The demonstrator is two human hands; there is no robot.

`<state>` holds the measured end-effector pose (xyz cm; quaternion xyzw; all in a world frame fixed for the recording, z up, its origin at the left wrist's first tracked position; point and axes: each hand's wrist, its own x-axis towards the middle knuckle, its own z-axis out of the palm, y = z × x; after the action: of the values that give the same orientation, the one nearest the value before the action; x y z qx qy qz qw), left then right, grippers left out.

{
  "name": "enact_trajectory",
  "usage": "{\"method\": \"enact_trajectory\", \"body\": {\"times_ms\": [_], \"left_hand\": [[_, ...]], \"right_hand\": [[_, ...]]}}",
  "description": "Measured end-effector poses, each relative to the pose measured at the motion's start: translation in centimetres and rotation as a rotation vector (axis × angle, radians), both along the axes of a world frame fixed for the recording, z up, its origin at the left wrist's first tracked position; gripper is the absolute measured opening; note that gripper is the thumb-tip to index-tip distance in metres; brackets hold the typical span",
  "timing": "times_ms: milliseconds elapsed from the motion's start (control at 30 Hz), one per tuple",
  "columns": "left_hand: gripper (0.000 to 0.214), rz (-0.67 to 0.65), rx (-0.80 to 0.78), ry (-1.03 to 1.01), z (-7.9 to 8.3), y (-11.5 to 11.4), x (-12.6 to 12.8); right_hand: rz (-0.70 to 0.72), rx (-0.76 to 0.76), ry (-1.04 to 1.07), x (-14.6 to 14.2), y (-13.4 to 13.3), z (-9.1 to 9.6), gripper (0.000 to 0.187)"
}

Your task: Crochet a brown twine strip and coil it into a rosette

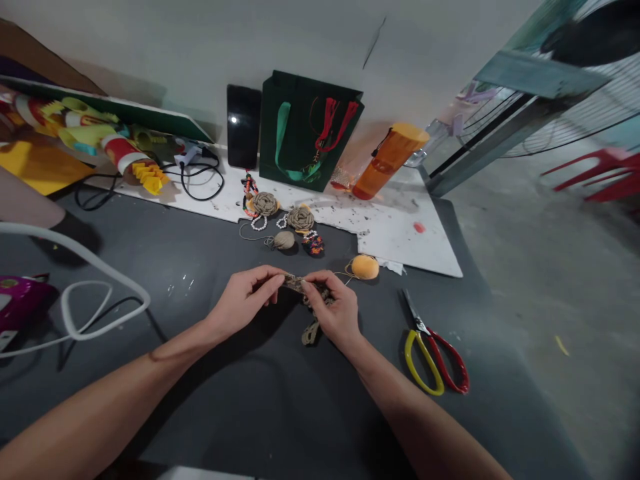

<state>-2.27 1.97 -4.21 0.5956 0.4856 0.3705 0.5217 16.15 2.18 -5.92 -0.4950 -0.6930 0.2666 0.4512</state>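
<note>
My left hand (245, 299) and my right hand (336, 308) meet over the dark mat (260, 393), both pinched on a strip of tan burlap (296, 283) stretched between them. The strip's loose end (310, 333) hangs below my right palm. An orange pom-pom (364, 267) on a thread lies just beyond my right hand. Two burlap rosettes (265, 203) (301, 217), a small twine ball (283, 240) and bead strings (313, 242) lie farther back.
Scissors (434, 353) with yellow and red handles lie right of my right arm. A white board (400, 233) holds a green gift bag (305, 130), an orange bottle (387, 162), a black speaker (243, 125) and a glue gun (187, 155). A white cable (85, 287) loops at left.
</note>
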Motion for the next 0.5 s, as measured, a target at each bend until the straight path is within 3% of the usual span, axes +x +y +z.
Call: {"method": "enact_trajectory", "body": {"times_ms": [333, 500], "left_hand": [[0.037, 0.074, -0.202, -0.224, 0.3, 0.8, -0.1], [0.04, 0.216, -0.088, -0.194, -0.3, 1.1, -0.5]], "right_hand": [[0.026, 0.013, 0.029, 0.2, -0.5, -0.2, 0.016], [0.015, 0.316, -0.021, 0.0, 1.5, 1.7, 0.008]]}}
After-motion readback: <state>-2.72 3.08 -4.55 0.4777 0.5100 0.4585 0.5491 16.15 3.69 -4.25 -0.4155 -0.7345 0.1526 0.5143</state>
